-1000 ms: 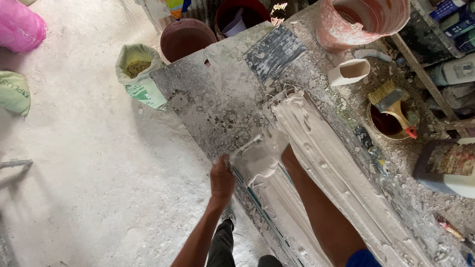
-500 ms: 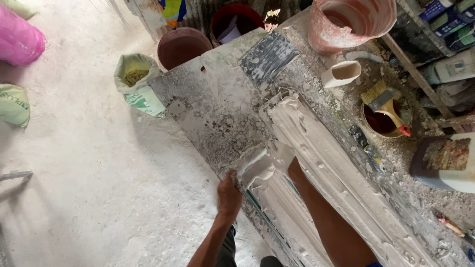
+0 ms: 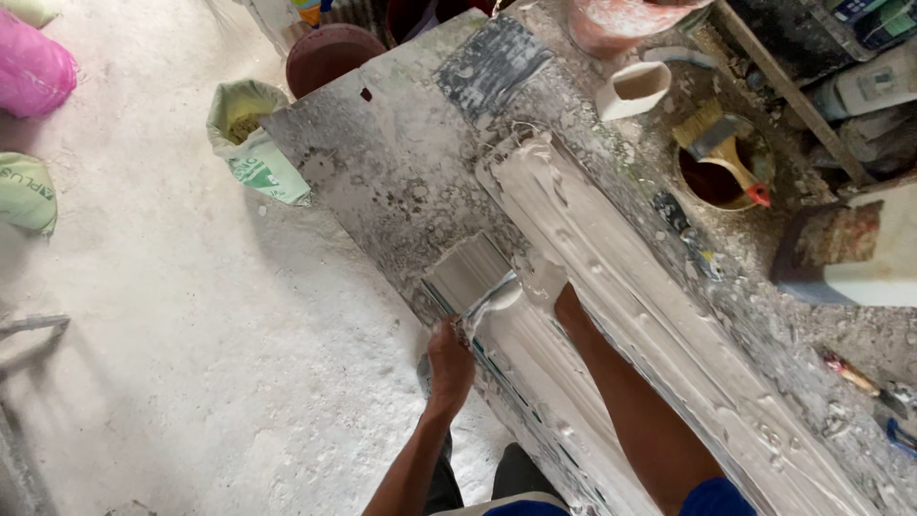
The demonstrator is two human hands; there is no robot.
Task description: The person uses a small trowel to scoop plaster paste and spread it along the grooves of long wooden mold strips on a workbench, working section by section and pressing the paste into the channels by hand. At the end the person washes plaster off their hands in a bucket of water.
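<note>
Running down the bench (image 3: 382,182) from far left to near right, a long moulded strip of wet white plaster (image 3: 659,315) lies along the right half, coated and glossy. The step in hand appears to be spreading and shaping that plaster. A flat metal scraper (image 3: 470,275) rests at its left edge, gripped from below by the left hand (image 3: 449,361), fingers closed round it. The right hand (image 3: 546,279) presses into the wet plaster, smeared over; its fingers cannot be told. Far right stand a pink bucket (image 3: 621,21), a brush (image 3: 718,145) across a tin and a white cup (image 3: 632,88), all clear of the strip. Sacks (image 3: 250,141) sit on the floor, left.
</note>
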